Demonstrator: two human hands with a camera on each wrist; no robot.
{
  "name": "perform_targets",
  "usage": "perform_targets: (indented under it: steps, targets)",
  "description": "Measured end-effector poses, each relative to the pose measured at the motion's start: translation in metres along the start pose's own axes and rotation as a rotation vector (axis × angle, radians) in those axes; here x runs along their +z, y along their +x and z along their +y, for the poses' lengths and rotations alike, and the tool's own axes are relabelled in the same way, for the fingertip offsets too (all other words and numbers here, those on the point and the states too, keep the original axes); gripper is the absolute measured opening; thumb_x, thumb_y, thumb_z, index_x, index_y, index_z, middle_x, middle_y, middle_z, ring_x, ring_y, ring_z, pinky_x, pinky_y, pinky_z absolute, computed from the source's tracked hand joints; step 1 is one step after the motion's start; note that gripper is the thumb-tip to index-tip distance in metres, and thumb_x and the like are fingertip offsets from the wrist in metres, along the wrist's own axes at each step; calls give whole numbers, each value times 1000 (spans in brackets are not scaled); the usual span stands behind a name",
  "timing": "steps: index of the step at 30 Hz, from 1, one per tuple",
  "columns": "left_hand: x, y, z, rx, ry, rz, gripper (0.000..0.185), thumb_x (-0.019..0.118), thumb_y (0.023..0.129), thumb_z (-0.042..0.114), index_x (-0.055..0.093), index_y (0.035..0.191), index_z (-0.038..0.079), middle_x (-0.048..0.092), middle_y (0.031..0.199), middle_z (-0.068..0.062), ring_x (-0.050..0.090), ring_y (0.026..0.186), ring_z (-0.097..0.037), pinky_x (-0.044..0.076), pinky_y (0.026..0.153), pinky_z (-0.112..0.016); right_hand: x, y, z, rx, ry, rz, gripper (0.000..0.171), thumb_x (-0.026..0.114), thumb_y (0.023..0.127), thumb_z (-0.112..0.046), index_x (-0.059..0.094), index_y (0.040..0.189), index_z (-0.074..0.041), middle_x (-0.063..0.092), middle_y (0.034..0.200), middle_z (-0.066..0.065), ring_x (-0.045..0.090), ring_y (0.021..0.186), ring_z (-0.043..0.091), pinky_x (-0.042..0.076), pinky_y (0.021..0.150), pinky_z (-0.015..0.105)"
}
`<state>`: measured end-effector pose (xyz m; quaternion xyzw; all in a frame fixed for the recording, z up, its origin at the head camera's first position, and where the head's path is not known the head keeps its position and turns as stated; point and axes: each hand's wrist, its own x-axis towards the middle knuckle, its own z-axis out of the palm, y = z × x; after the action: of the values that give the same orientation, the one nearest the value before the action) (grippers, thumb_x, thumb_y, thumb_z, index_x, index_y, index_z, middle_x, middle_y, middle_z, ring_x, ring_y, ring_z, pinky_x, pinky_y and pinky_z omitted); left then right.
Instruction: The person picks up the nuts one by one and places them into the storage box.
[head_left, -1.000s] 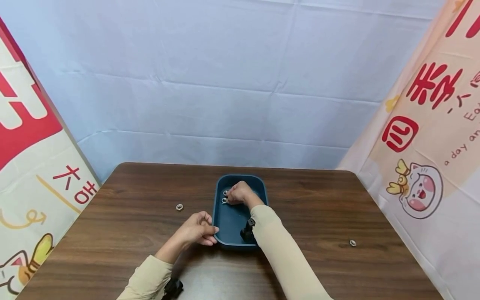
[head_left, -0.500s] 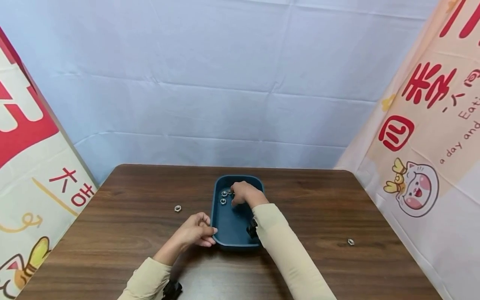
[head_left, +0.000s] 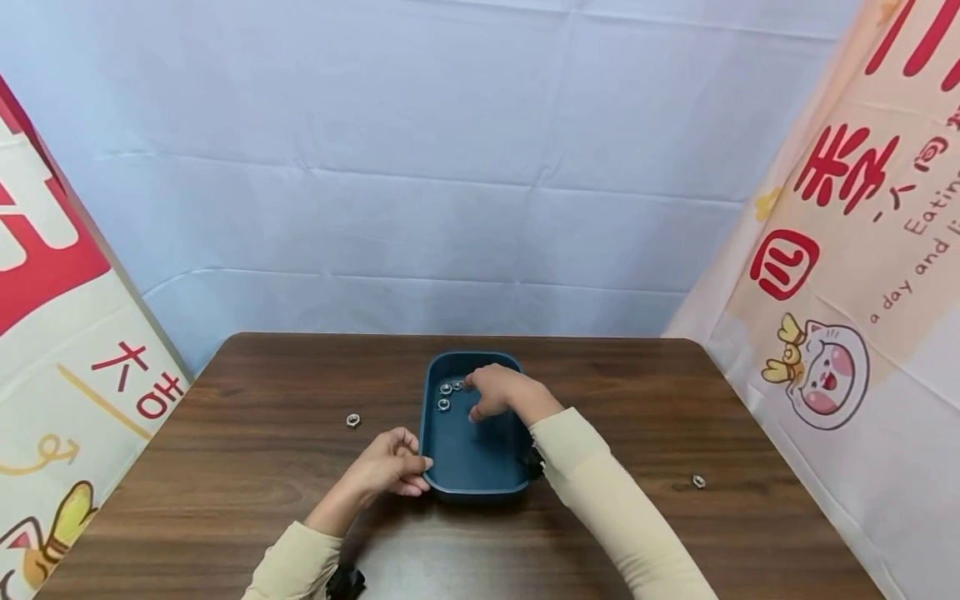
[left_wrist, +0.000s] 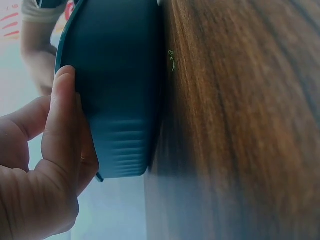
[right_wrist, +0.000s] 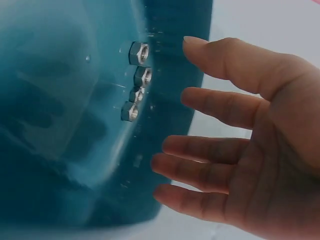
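A dark teal plastic tray (head_left: 468, 458) lies on the wooden table. Pinched in my left hand (head_left: 386, 465) is the tray's near-left rim; the left wrist view shows those fingers against the rim and outer wall (left_wrist: 120, 100). Several steel hex nuts (head_left: 444, 405) sit together inside, toward the tray's far left; the right wrist view has these nuts (right_wrist: 142, 76) in a row by the wall. My right hand (head_left: 510, 393) hovers over the tray's right side, fingers spread with nothing between them, the fingertips (right_wrist: 192, 96) apart from the nuts.
One loose hex nut (head_left: 353, 421) lies on the table left of the tray. Another nut (head_left: 699, 482) is farther off to the right. A pale cloth backdrop (head_left: 420, 208) hangs behind the table's far edge, with printed cloths on both sides.
My right hand has let go of a nut among the others at the tray's far end, then moved right and spread its fingers. My left hand keeps its grip on the rim.
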<state>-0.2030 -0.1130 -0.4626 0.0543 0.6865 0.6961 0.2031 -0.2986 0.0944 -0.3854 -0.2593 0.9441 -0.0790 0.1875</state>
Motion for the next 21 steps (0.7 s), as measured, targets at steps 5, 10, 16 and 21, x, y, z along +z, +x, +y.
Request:
perform_targets:
  steps: [5, 10, 16, 21]
  targets:
    - [3, -2, 2, -1, -3, 5, 29, 64, 83, 0, 39, 97, -4, 55, 69, -14, 63, 55, -20, 55, 49, -29, -2, -20, 1, 6, -59, 11, 54, 71, 84, -26, 51, 133, -11, 49, 132, 10, 41, 124, 28, 43, 94, 42]
    - [2, -4, 4, -3, 1, 14, 28, 63, 83, -1, 38, 96, -4, 54, 69, -14, 63, 55, -20, 54, 48, -29, -4, -34, 2, 0, -94, 34, 55, 72, 83, -25, 52, 132, -12, 47, 128, 13, 45, 117, 26, 45, 90, 40]
    - [2, -3, 4, -1, 1, 5, 29, 64, 83, 0, 38, 97, -5, 55, 69, -14, 63, 55, -20, 55, 48, -29, -4, -49, 6, -20, -127, 36, 55, 73, 82, -26, 52, 131, -11, 47, 129, 14, 46, 118, 28, 45, 91, 41]
    - [3, -4, 5, -1, 3, 7, 28, 63, 83, -1, 38, 96, -5, 55, 68, -14, 63, 54, -20, 55, 48, -29, -4, -61, 11, -20, -109, 45, 55, 73, 82, -26, 53, 131, -9, 44, 134, 16, 43, 121, 31, 44, 93, 43]
